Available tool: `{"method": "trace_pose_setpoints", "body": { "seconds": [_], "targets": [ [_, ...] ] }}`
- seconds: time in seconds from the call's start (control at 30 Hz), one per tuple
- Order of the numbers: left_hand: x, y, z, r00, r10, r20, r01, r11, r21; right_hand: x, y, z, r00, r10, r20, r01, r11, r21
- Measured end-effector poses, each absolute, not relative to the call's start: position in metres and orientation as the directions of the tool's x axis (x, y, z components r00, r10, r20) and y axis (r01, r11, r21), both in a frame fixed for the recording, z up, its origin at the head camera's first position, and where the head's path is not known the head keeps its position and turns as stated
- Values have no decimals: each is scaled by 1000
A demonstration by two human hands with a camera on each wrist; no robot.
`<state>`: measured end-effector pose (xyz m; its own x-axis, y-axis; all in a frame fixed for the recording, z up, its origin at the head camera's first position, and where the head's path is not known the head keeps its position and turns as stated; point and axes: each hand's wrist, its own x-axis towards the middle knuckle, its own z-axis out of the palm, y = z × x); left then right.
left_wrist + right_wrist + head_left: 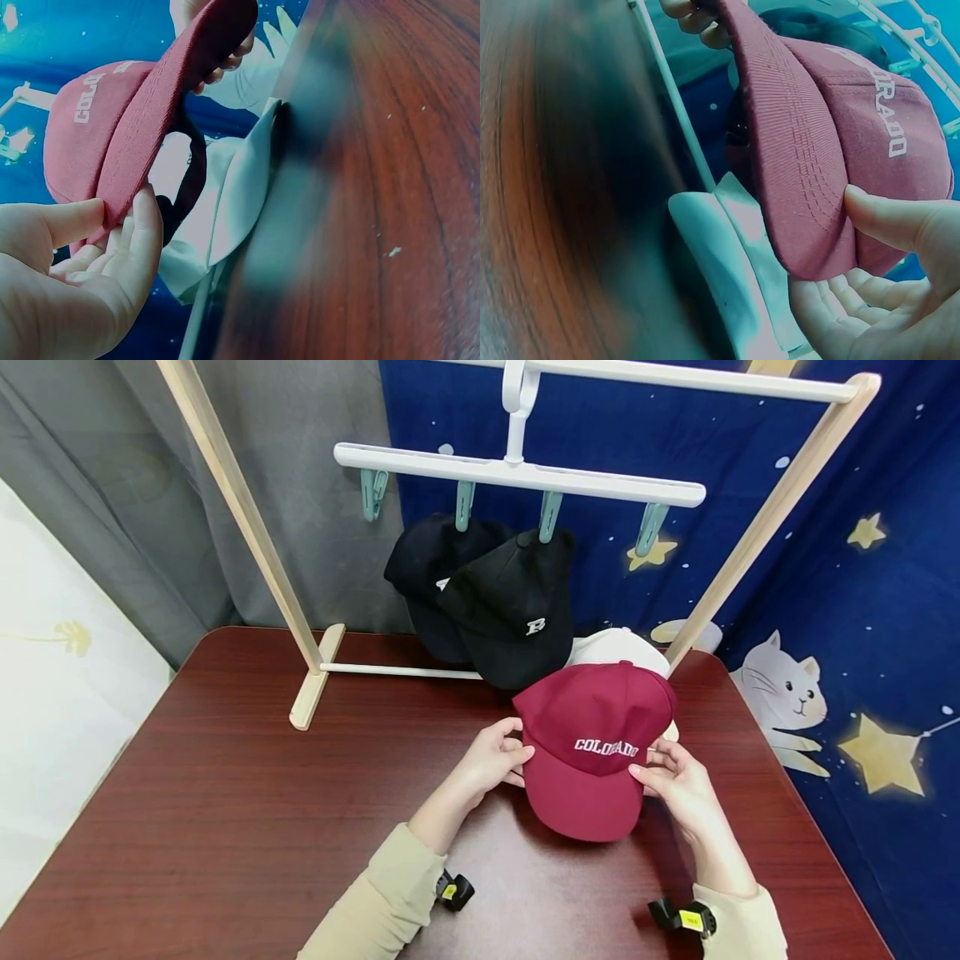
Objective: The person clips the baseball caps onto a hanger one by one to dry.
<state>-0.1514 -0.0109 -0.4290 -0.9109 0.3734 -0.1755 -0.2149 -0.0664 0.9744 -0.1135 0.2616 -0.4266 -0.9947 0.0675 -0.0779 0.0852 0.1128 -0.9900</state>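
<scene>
A dark red baseball cap (592, 718) with white COLORADO lettering is held up above the table, its brim toward the person. My left hand (495, 756) pinches its left side where brim meets crown, thumb on top and fingers beneath, as the left wrist view shows. On the opposite side my right hand (678, 781) pinches the cap in the same way. Behind it lies a white cap (618, 647), partly covered in the head view. A black cap (517, 610) with a white letter hangs from a green clip (550, 517), overlapping a dark navy cap (427, 577) on another clip.
A white hanger bar (420, 462) hooks onto the top rail (675, 375) of a wooden stand. Its outer left clip (372, 493) and outer right clip (651, 529) hold nothing. The stand's foot (317, 681) rests on the brown table (225, 793). Curtains stand behind.
</scene>
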Motion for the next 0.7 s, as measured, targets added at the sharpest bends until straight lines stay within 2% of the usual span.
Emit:
{"method": "trace_pose_setpoints", "body": {
  "seconds": [0.7],
  "targets": [
    [-153,-35,-416,-935,318,-158,-180,-43,983,-125,237,-412,-997,53,-56,64,156,-986]
  ]
}}
